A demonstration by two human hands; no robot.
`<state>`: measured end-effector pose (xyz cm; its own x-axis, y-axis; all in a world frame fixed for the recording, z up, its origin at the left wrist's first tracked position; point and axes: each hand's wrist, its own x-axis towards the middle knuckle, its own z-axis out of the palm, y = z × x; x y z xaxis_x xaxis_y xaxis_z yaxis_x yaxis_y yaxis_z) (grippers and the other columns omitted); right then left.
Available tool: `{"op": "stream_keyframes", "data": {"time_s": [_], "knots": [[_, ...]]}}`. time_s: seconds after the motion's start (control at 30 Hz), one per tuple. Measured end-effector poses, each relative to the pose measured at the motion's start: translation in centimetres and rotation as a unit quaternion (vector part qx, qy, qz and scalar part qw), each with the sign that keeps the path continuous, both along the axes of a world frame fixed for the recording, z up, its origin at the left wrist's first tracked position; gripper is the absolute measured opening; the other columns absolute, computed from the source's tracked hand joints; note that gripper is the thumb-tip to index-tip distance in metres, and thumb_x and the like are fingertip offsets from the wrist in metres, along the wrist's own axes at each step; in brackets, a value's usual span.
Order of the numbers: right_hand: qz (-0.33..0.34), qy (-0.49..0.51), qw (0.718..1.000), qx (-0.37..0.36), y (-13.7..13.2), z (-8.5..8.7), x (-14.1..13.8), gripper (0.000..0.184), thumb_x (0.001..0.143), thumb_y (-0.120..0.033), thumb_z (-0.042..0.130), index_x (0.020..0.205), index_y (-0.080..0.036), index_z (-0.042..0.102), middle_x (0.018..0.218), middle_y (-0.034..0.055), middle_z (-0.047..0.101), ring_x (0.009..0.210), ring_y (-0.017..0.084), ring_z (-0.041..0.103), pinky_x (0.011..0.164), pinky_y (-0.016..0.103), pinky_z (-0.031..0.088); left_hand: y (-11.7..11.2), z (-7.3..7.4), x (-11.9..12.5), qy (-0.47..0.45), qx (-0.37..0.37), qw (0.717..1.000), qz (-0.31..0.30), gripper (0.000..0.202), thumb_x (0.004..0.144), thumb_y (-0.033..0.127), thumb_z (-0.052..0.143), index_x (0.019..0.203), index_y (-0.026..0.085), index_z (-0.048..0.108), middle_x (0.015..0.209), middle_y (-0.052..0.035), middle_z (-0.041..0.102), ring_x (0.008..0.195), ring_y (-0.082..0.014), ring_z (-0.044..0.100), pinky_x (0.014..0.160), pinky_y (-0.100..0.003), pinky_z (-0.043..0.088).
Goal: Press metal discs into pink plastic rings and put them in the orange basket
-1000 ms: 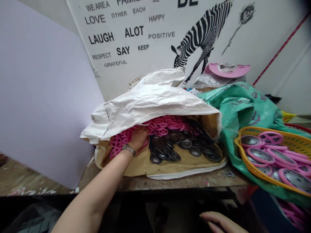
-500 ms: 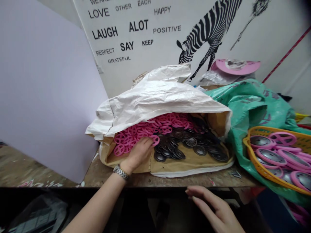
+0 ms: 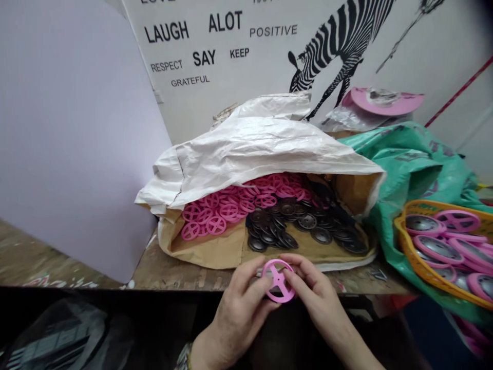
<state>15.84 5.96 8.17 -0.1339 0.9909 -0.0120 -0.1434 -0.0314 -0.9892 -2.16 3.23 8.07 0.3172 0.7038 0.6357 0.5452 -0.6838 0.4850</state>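
Both hands meet at the table's front edge around one pink spoked ring [image 3: 279, 280]. My left hand [image 3: 236, 313] pinches its left rim; my right hand [image 3: 318, 298] pinches its right rim with fingertips. Just behind them lies an open white-and-brown sack [image 3: 246, 154] on its side. Inside it are a pile of pink spoked rings [image 3: 231, 208] on the left and a pile of dark round caps [image 3: 292, 228] on the right. A watch shows on my left wrist at the bottom edge.
An orange basket [image 3: 404, 241] at the right holds pink-rimmed wheels with silver centres [image 3: 442, 241]. Under and behind it is a green plastic bag [image 3: 404, 164]. A lilac board [image 3: 69, 128] stands at the left. The worn wooden table [image 3: 177, 275] ends just before my hands.
My left hand has come out of the sack with one pink ring and drawn back to the table edge. My right hand rose from below and took the ring's other side.
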Motion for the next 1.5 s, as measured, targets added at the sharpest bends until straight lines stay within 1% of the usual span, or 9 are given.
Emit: {"op": "stream_keyframes", "data": {"time_s": [0.07,0.2,0.27,0.33,0.5,0.63,1.07,1.37,1.5], "knots": [[0.008,-0.027,0.999,0.028,-0.3,0.0,-0.5,0.036,0.087,-0.046,0.063,0.111,-0.019,0.065,0.100,0.0075,0.073,0.089,0.020,0.068,0.078,0.029,0.053,-0.4,-0.7,0.1,-0.157,-0.148,0.976,0.021,0.046,0.090,0.028,0.062,0.134,0.025,0.049,0.138,-0.0153,0.050,0.120,-0.0264,0.058,0.093,-0.038,0.057],[0.062,-0.134,0.982,0.115,-0.8,0.2,-0.8,0.027,0.094,-0.038,0.054,0.112,-0.021,0.065,0.105,0.0068,0.072,0.095,0.019,0.067,0.082,0.028,0.052,-0.6,-1.2,1.1,-0.358,-0.472,0.805,-0.023,0.044,0.085,0.044,0.065,0.121,0.020,0.060,0.096,-0.0076,0.067,0.077,-0.0193,0.068,0.060,-0.027,0.060],[0.078,-0.184,0.969,0.146,-0.5,0.3,-0.4,0.026,0.096,-0.035,0.050,0.112,-0.022,0.065,0.104,0.0058,0.072,0.096,0.019,0.067,0.084,0.029,0.052,-0.3,-1.3,1.5,-0.402,-0.519,0.754,-0.016,0.046,0.080,0.048,0.070,0.113,0.017,0.063,0.084,-0.0043,0.067,0.063,-0.0150,0.066,0.053,-0.024,0.057],[0.055,-0.240,0.953,0.178,0.4,0.3,0.5,0.026,0.096,-0.033,0.049,0.114,-0.022,0.064,0.106,0.0064,0.071,0.098,0.020,0.066,0.086,0.031,0.051,0.0,-1.5,1.5,-0.434,-0.517,0.737,0.009,0.048,0.076,0.048,0.075,0.109,0.016,0.064,0.083,-0.0030,0.066,0.058,-0.0130,0.065,0.052,-0.022,0.056],[-0.046,-0.445,0.847,0.287,4.9,-0.9,3.9,0.032,0.092,-0.023,0.052,0.120,-0.016,0.063,0.117,0.0135,0.069,0.110,0.028,0.060,0.099,0.045,0.046,0.3,-2.2,0.9,-0.449,-0.523,0.724,0.041,0.051,0.072,0.048,0.078,0.108,0.015,0.062,0.082,-0.0018,0.067,0.058,-0.0123,0.066,0.053,-0.022,0.057],[-0.014,-0.538,0.794,0.282,7.5,-2.0,5.2,0.038,0.088,-0.016,0.055,0.126,-0.010,0.062,0.125,0.0166,0.065,0.117,0.030,0.056,0.105,0.046,0.042,0.2,-2.2,1.1,-0.441,-0.534,0.721,0.028,0.052,0.072,0.048,0.077,0.109,0.015,0.062,0.085,-0.0023,0.067,0.060,-0.0124,0.067,0.054,-0.022,0.058],[-0.006,-0.524,0.818,0.236,9.7,-4.1,5.3,0.030,0.091,-0.023,0.057,0.118,-0.015,0.068,0.115,0.0127,0.072,0.109,0.025,0.065,0.097,0.038,0.049,0.5,-1.9,2.1,-0.426,-0.536,0.729,0.022,0.049,0.073,0.046,0.077,0.109,0.015,0.064,0.084,-0.0029,0.067,0.060,-0.0124,0.066,0.054,-0.023,0.058],[-0.005,-0.526,0.818,0.233,10.4,-4.0,5.6,0.041,0.086,-0.027,0.066,0.126,-0.018,0.064,0.120,0.0122,0.070,0.114,0.027,0.063,0.098,0.040,0.048,0.5,-2.3,2.8,-0.409,-0.551,0.727,0.022,0.051,0.072,0.047,0.078,0.110,0.016,0.064,0.084,-0.0028,0.067,0.060,-0.0124,0.066,0.054,-0.022,0.058],[0.009,-0.530,0.813,0.241,10.8,-3.8,5.5,0.032,0.087,-0.023,0.065,0.118,-0.019,0.069,0.118,0.0109,0.072,0.115,0.027,0.063,0.100,0.038,0.046,0.6,-2.2,3.0,-0.400,-0.555,0.729,0.024,0.051,0.074,0.047,0.077,0.112,0.016,0.063,0.086,-0.0028,0.067,0.062,-0.0125,0.067,0.056,-0.023,0.059]]}}
